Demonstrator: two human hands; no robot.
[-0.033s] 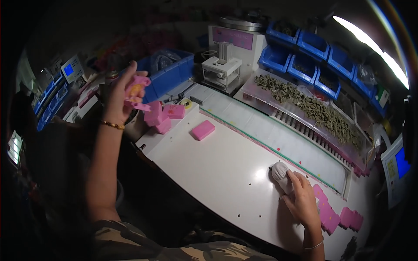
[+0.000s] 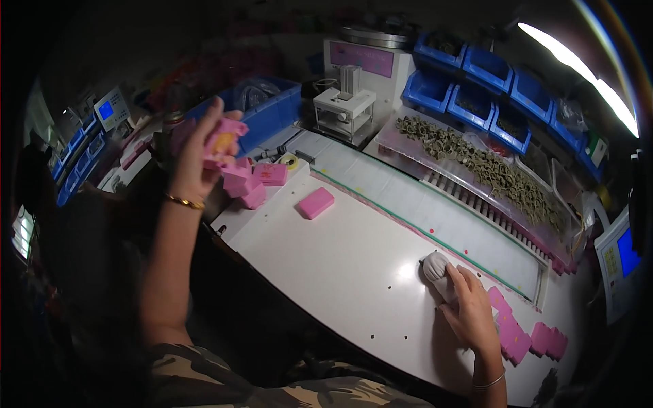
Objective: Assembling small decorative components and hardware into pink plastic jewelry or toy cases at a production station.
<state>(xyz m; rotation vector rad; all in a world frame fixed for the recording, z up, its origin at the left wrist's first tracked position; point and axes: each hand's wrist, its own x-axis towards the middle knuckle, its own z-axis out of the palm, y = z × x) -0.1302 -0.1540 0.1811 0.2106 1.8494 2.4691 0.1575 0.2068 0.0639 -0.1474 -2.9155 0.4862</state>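
My left hand (image 2: 204, 153) is raised at the left, over the table's left end, its fingers closed around pink blocks with a yellow patch (image 2: 221, 141). More pink blocks (image 2: 245, 182) sit just below it at the table's edge. On the right, my right hand (image 2: 469, 306) grips a rounded, grey, cloth-like bundle (image 2: 437, 269) with a gathered end, resting on the white table (image 2: 326, 272). Beside the right wrist lie flat pink pieces (image 2: 513, 333). A single pink block (image 2: 317, 202) lies apart near the table's back left.
A clear tray of small greenish curled pieces (image 2: 476, 160) stands behind a glass-topped strip (image 2: 422, 211). Blue bins (image 2: 473, 105) hang above it. A small white press-like device (image 2: 345, 109), a blue crate (image 2: 272, 115) and a screen unit (image 2: 615, 265) surround the table.
My left hand, with the pink blocks, has shifted slightly right, closer to the blocks at the table's edge. My right hand stays on the grey bundle.
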